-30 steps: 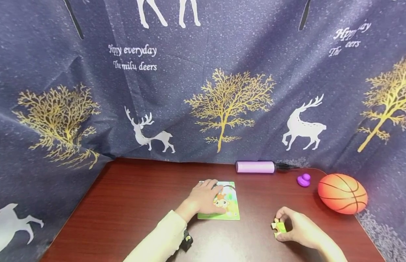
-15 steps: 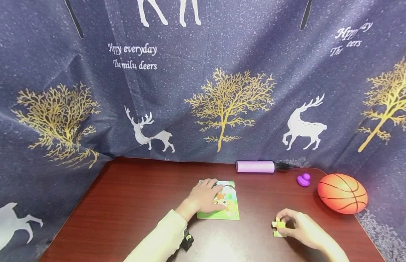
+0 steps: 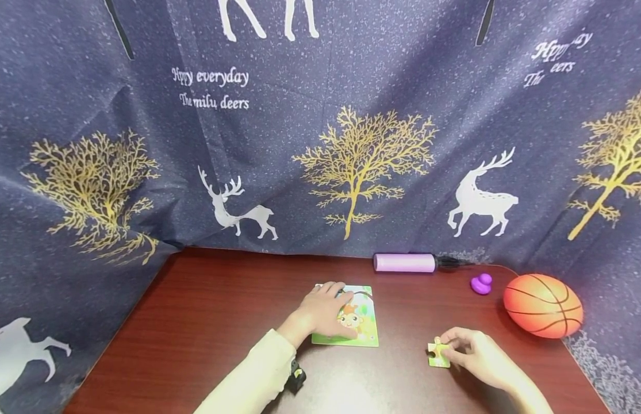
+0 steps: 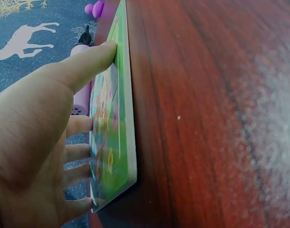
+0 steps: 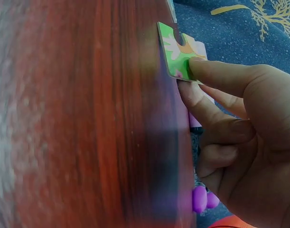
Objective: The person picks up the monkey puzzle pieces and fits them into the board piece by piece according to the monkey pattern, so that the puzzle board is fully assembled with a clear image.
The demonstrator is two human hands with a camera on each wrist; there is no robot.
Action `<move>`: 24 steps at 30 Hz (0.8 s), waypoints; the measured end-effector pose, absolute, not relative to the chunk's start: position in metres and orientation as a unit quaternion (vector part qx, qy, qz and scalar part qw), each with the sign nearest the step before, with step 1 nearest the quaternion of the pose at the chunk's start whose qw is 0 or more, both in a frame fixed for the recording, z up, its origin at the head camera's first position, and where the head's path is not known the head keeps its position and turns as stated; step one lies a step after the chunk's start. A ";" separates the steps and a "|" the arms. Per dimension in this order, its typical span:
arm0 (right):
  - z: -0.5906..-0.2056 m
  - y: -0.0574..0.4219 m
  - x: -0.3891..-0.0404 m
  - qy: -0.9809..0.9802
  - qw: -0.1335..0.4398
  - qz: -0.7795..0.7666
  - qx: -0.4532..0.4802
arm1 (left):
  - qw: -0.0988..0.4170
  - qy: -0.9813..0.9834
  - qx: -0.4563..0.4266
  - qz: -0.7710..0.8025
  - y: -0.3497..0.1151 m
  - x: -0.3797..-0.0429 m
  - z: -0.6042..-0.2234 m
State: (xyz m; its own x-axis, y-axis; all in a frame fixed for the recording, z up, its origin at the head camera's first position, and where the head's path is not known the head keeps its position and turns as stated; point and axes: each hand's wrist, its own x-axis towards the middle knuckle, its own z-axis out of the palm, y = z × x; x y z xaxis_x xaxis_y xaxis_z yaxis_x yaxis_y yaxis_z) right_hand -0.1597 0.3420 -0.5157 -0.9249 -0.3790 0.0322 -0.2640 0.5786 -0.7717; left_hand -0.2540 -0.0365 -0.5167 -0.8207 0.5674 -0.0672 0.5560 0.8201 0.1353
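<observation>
My left hand (image 3: 325, 311) lies with spread fingers across a puzzle board (image 3: 367, 322) printed with a cartoon monkey on green. In the left wrist view, its thumb and fingertips rest on the face of the board (image 4: 114, 156), whose pale edge sits on the table. My right hand (image 3: 478, 353) pinches a jigsaw piece (image 3: 437, 355) between thumb and fingers, over the table to the right of the board. In the right wrist view the jigsaw piece (image 5: 175, 53) shows green, orange and pale pink, with a rounded notch; the thumb presses its printed face and the other fingers are curled beneath.
A lilac hand pump (image 3: 405, 263) with a black nozzle lies along the table's back edge. Right of it stand a purple rubber duck (image 3: 481, 283) and an orange basketball (image 3: 543, 305). A dark blue deer-print cloth (image 3: 279, 144) hangs behind the reddish-brown table (image 3: 222, 305).
My right hand has turned the jigsaw piece and shifted its grip, so the thumb now lies over the printed face. My left hand stays in place on the board.
</observation>
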 end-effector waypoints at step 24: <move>-0.522 0.256 -0.196 0.863 0.074 -0.483 -0.127 | 0.046 0.954 0.291 0.058 -0.035 -0.255 -0.521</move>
